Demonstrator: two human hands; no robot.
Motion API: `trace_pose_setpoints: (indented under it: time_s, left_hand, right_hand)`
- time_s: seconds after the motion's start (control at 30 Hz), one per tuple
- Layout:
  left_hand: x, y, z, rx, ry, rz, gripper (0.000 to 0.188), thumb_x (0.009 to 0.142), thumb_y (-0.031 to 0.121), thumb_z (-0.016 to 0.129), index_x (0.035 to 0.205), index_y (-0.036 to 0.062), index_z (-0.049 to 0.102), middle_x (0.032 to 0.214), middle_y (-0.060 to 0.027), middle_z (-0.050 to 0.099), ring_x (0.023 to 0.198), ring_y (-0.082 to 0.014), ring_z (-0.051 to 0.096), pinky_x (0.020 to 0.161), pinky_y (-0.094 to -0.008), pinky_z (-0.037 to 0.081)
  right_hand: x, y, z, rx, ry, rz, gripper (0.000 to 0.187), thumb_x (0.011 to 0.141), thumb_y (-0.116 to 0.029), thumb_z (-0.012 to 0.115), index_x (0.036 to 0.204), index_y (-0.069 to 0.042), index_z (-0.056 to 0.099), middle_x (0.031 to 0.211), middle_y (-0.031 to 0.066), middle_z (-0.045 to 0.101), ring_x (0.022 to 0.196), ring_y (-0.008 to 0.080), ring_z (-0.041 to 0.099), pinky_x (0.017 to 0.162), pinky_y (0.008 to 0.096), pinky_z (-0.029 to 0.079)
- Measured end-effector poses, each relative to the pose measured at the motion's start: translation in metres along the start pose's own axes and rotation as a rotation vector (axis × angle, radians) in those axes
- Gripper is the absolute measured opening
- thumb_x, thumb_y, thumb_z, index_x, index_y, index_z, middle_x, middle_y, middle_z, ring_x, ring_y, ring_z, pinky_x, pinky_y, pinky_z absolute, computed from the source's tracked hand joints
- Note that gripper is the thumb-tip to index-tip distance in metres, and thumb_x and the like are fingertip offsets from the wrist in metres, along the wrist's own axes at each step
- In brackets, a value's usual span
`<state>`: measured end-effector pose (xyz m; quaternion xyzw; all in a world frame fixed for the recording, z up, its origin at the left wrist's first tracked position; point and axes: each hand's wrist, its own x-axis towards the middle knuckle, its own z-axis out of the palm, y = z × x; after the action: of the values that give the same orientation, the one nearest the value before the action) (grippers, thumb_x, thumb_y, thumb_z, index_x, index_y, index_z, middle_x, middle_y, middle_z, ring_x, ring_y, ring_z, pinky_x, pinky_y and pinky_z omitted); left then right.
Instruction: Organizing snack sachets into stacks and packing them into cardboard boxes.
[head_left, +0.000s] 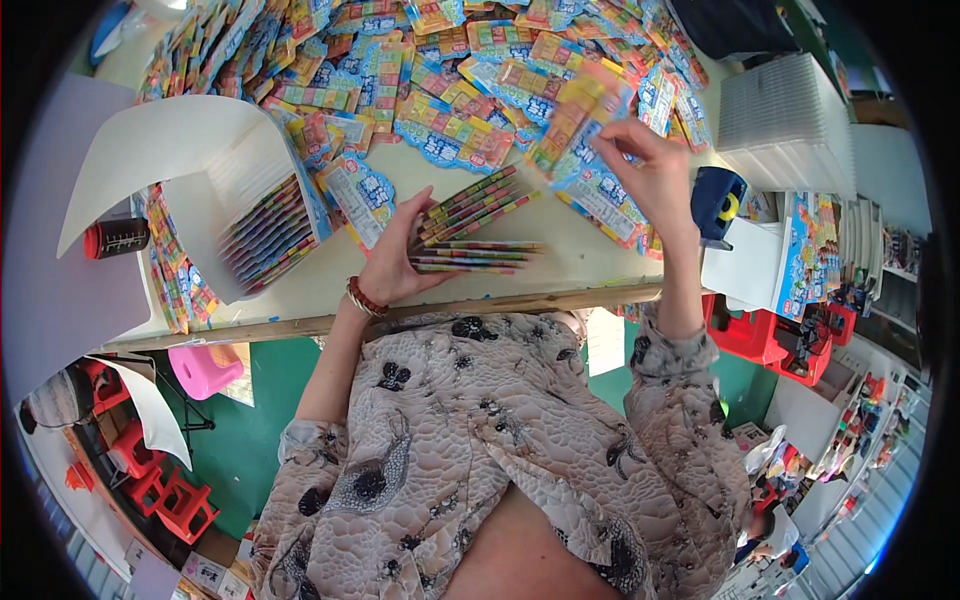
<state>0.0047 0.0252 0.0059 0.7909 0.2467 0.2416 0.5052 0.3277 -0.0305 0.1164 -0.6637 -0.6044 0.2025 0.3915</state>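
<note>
Pencils [478, 230] lie loose on the pale table [590, 262], and we press our left hand [400, 255] flat against their near ends, fingers spread, not gripping. Their long axis runs left to right, fanning slightly up toward the far side, so the left hand sits right at them. Our right hand [650, 170] hovers higher and further right, pinched shut on a colourful printed card [575, 125], tilted and lifted off the table. Between the two hands, the pencils lie below and left of that card. Beyond us spreads a heap of matching cards [450, 80]; a white box of pencils [262, 235] stands left.
</note>
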Motion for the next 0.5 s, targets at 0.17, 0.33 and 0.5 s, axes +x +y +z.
trace_pose_setpoints:
  time_s: [0.17, 0.33, 0.5]
  left_hand:
    - [-0.011, 0.0, 0.005, -0.016, 0.028, -0.032, 0.11, 0.061, 0.013, 0.089, 0.146, 0.0023, 0.019, 0.132, -0.0168, 0.043, 0.121, -0.0278, 0.048, 0.105, -0.0361, 0.038]
    - [-0.002, 0.003, 0.018, 0.034, 0.16, 0.003, 0.118, 0.059, 0.018, 0.09, 0.147, 0.0016, 0.014, 0.14, -0.0203, 0.034, 0.125, -0.0314, 0.044, 0.107, -0.0394, 0.036]
    - [0.001, 0.001, 0.019, 0.158, 0.207, 0.116, 0.132, 0.054, 0.03, 0.092, 0.148, 0.0016, 0.003, 0.147, -0.0237, 0.024, 0.132, -0.0382, 0.032, 0.107, -0.0457, 0.034]
  right_hand:
    - [0.042, -0.022, 0.034, -0.225, 0.045, -0.499, 0.028, 0.08, 0.003, 0.063, 0.106, -0.005, 0.061, 0.087, 0.0086, 0.068, 0.084, 0.0266, 0.067, 0.074, 0.031, 0.053]
    - [0.053, -0.008, 0.086, -0.275, -0.385, -0.474, 0.027, 0.081, -0.013, 0.061, 0.108, -0.009, 0.061, 0.089, 0.0107, 0.066, 0.084, 0.0318, 0.064, 0.071, 0.0369, 0.049]
    - [0.05, 0.011, 0.107, 0.049, -0.746, -0.307, 0.022, 0.087, -0.015, 0.059, 0.107, -0.009, 0.063, 0.088, 0.0102, 0.064, 0.082, 0.0278, 0.062, 0.071, 0.0385, 0.047]
